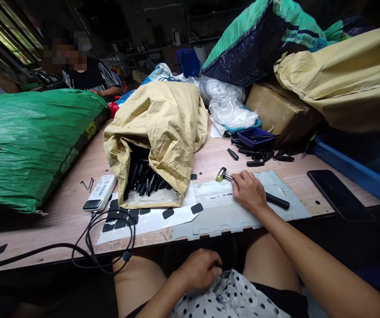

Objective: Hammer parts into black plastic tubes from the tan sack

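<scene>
My right hand (248, 191) rests on the table with its fingers wrapped round the shaft of a small hammer (222, 174); the hammer's black handle sticks out to the right. The hammer lies on a grey plastic sheet (223, 216). My left hand (200, 268) is down in my lap, below the table edge, its fingers closed on a fold of polka-dot cloth (232, 296). An open tan woven sack (163, 128) lies just left of the hammer, with several black cylindrical parts (145, 179) showing in its mouth.
Loose black parts (256, 154) and a blue tray (255, 136) lie behind the hammer. A phone (338, 193) is at the right, a white power bank (99, 192) with a cable at the left, black stickers on white paper (150, 218). Big sacks and a cardboard box crowd the back. Another person sits far left.
</scene>
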{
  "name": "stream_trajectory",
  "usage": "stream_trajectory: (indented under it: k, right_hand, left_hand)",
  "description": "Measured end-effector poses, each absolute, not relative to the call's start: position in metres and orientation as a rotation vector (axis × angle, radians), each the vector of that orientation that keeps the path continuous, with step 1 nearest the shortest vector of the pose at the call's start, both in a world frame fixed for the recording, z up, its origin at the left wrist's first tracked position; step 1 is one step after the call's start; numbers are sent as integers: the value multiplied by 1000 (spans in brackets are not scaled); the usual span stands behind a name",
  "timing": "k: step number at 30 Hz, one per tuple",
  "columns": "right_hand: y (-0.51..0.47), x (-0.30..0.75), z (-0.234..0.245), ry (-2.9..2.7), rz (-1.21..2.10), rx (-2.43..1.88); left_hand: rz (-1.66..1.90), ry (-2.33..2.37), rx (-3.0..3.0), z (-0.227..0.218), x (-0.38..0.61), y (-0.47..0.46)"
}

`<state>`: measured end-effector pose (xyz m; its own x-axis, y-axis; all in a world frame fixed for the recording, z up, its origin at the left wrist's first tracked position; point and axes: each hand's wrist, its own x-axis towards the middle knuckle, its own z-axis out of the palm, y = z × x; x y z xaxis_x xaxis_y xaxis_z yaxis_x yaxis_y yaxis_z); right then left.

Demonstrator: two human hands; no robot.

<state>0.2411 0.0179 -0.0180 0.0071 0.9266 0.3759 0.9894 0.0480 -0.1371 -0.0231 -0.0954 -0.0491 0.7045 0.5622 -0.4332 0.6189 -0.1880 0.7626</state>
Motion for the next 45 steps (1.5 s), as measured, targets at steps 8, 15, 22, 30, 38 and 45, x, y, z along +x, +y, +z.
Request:
stream_trajectory:
  k: [8,15,22,30,38,45]
  right_hand:
    - [18,241,-19,-1963,-247,-1927]
    - [18,241,-17,-1972,-225,-1929]
    - [18,240,-15,-1976,-214,-1943]
    - [18,240,-16,-1978,-227,-1943]
    - [18,240,-16,-1976,-238,-1941]
    - [18,240,-16,-1965,-226,-1937]
  left_hand:
    - [794,1505,1671,62,-80,-11]
    - [751,2491,1741,28,-105,69]
    - [611,2506,1662,31,-107,70]
    - [1216,1958,1993,38,-65,-2]
    - [628,1413,2459,17,7,16]
    - [657,1495,2324,-5,7,33]
